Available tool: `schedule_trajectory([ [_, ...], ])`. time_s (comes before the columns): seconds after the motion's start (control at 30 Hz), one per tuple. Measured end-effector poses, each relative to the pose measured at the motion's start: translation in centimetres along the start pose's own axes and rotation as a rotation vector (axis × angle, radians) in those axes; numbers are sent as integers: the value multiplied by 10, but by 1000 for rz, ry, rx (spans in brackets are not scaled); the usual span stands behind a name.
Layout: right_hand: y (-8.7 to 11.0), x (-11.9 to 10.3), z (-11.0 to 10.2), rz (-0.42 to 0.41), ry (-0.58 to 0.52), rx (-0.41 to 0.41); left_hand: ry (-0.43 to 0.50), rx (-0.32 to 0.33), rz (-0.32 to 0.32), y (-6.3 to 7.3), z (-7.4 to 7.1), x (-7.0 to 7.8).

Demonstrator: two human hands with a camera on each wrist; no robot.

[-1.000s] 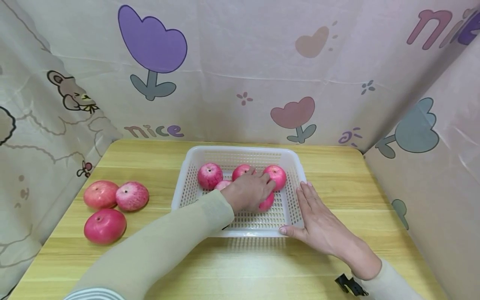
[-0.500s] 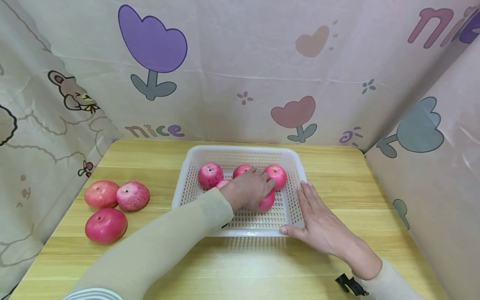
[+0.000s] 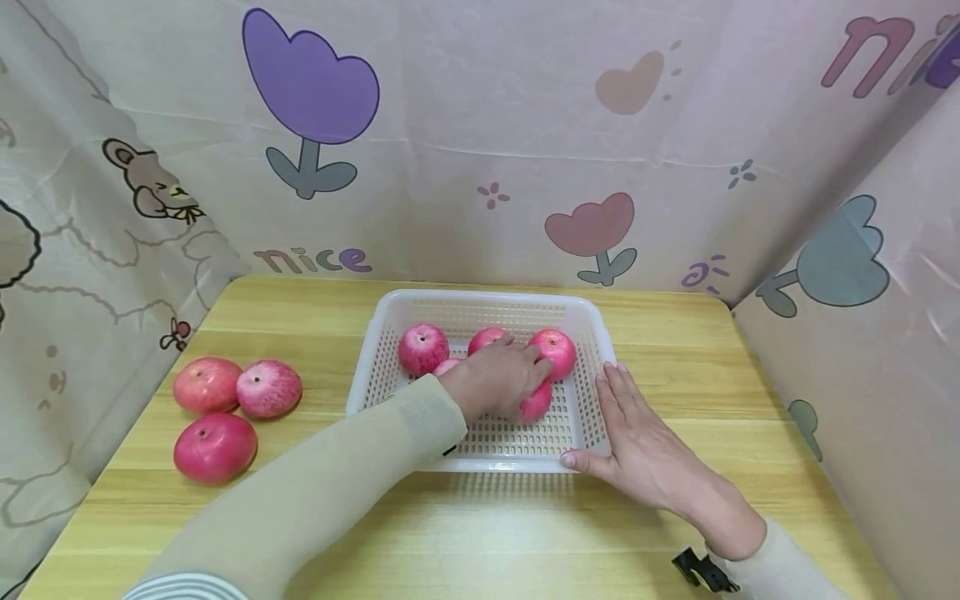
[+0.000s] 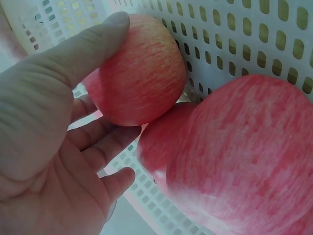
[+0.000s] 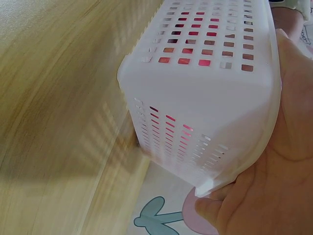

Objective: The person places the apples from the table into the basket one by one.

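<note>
A white perforated plastic basket (image 3: 480,463) holds several red-pink apples, including one at the back left (image 3: 423,348) and one at the back right (image 3: 552,354). My left hand (image 3: 495,379) reaches inside and grips an apple (image 4: 142,73), thumb on one side and fingers on the other, as the left wrist view shows. Beside that apple a larger-looking apple (image 4: 244,156) fills the view's right part. My right hand (image 3: 648,454) rests with straight fingers along the basket's right side, its thumb on the front rim. In the right wrist view its palm lies along the rim.
Three apples stand together on the wooden table (image 3: 480,550) to the left: an orange-pink apple (image 3: 207,386), a streaked apple (image 3: 268,389) and a deep red apple (image 3: 215,448). A printed curtain (image 3: 465,125) hangs behind the table and at both sides.
The head view has shifted very slightly. Both hands, the basket and the apples keep their places.
</note>
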State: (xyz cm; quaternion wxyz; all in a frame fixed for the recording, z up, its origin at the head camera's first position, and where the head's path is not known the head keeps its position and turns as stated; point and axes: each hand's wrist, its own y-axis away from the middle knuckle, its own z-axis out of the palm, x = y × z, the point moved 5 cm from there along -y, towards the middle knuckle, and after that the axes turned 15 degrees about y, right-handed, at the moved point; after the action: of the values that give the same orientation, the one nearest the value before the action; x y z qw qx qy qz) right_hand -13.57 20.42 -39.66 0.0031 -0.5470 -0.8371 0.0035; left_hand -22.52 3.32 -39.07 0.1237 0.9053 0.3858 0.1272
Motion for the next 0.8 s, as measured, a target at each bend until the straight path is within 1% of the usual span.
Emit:
schedule_trajectory([
  [0.2,0,0,0,-5,1,6,36,-10,-7,3,-4,0],
  [0.27,0,0,0,-5,-1,6,63,-6,-13,5,-8,-1],
  [0.37,0,0,0,-6,-2,8,93,18,-13,11,-16,-1],
  [0.57,-1,0,0,-6,-4,10,112,91,3,33,-40,-6],
  [0.7,-1,0,1,1,-11,5,146,155,-11,49,-54,-12],
  [0.8,-1,1,2,6,-13,4,159,199,-21,60,-61,-16],
])
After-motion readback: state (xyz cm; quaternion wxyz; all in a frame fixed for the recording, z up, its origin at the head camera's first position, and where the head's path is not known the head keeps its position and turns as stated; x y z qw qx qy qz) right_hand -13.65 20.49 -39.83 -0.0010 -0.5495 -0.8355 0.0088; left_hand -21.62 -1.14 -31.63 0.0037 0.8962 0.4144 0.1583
